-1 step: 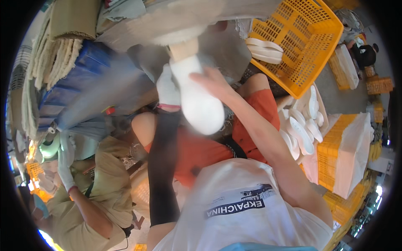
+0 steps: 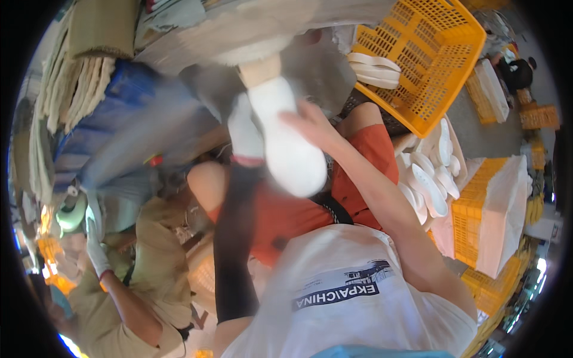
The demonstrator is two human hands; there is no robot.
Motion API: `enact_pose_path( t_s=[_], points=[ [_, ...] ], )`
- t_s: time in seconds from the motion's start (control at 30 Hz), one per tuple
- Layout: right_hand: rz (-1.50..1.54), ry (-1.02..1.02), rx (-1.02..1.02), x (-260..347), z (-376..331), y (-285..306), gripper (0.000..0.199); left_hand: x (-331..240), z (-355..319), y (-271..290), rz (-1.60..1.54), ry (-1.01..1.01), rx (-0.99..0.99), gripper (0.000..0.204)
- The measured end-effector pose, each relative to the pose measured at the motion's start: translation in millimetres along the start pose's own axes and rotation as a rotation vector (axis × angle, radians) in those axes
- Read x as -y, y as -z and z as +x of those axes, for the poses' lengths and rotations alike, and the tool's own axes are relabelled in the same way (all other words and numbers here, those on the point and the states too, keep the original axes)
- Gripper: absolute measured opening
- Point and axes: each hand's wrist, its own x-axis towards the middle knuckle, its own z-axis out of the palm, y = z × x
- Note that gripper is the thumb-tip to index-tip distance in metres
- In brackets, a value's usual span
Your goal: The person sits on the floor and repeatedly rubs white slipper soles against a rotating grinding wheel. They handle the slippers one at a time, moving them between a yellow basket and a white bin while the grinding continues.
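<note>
Right hand (image 2: 313, 128), bare, lies fingers together against the side of a white shoe sole (image 2: 286, 146) held up over the orange-clad lap. The gloved left hand (image 2: 246, 132) wraps its other side, beside the yellow crate (image 2: 430, 59) of soles.

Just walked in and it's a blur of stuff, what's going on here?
A person is holding a white shoe sole up in front of them with both hands. The left hand, in a white glove, grips one side of it; the bare right hand rests on the other. More white soles are stacked to the right, near a yellow crate. A co-worker's gloved hand works at lower left.
</note>
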Motion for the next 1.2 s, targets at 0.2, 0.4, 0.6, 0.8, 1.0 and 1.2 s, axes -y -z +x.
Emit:
enact_pose_path(
  t_s=[0.2,0.4,0.6,0.8,1.0,1.2],
  points=[
    [-0.07,-0.088,-0.011,4.6,-16.2,14.7,0.064,-6.0,-5.2,-15.9,-0.792,0.358,0.292,0.039],
    [-0.161,0.205,-0.103,12.1,-65.1,28.7,0.086,5.2,-45.8,-50.5,0.328,-0.196,-0.092,0.032],
    [-1.012,0.46,-0.722,20.2,-142.4,110.5,0.119,7.3,-59.8,-205.2,-0.575,0.249,0.316,0.055],
    [-0.578,0.185,-0.394,24.1,-151.1,156.6,0.107,36.8,-28.4,-205.6,-0.536,0.387,0.156,0.052],
    [-0.25,-0.075,-0.12,26.8,-29.8,147.1,0.056,53.9,31.9,-123.1,-0.613,0.312,-0.018,0.052],
    [-0.324,0.073,-0.114,28.8,21.0,147.6,0.053,39.5,48.5,-116.3,-0.615,0.273,-0.087,0.053]
  ],
)
